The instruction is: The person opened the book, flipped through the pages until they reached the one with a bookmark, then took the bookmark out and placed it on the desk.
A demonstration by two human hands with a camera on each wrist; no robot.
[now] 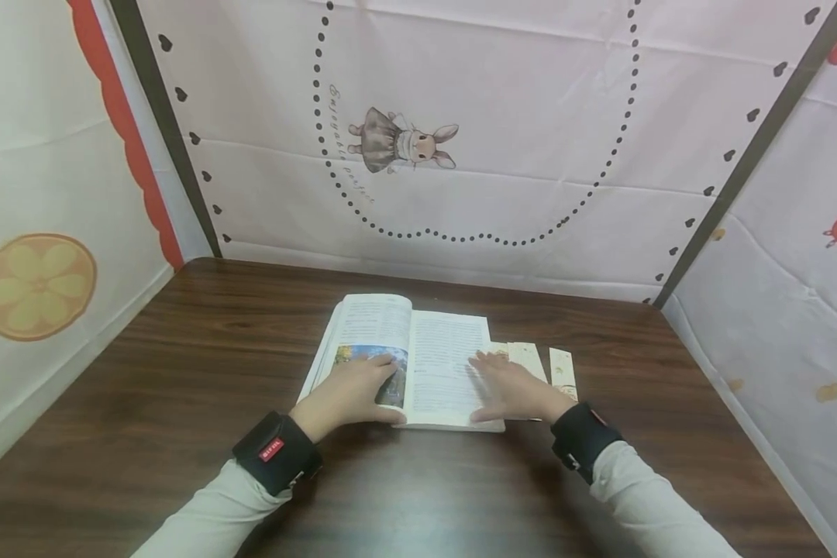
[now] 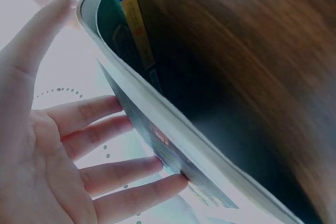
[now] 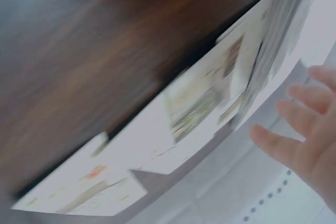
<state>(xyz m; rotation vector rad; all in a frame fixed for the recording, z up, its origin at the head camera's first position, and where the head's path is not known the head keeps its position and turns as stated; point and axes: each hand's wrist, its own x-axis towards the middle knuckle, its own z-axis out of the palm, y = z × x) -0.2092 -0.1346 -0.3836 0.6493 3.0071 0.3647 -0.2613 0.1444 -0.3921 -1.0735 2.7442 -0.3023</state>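
Wooden table (image 1: pixel 181 372) is carrying an open book (image 1: pixel 418 349) mid-table; left hand (image 1: pixel 352 391) and right hand (image 1: pixel 512 387), both flat-fingered, are pressing its pages so it stays open.

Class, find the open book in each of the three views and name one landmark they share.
Head: the open book lies mid-table, the left hand and the right hand flat on its pages.
Left wrist: its curved page edge runs diagonally through the centre, beside the fingers.
Right wrist: its blurred page block sits at upper right.
Shared landmark: the dark wooden table.
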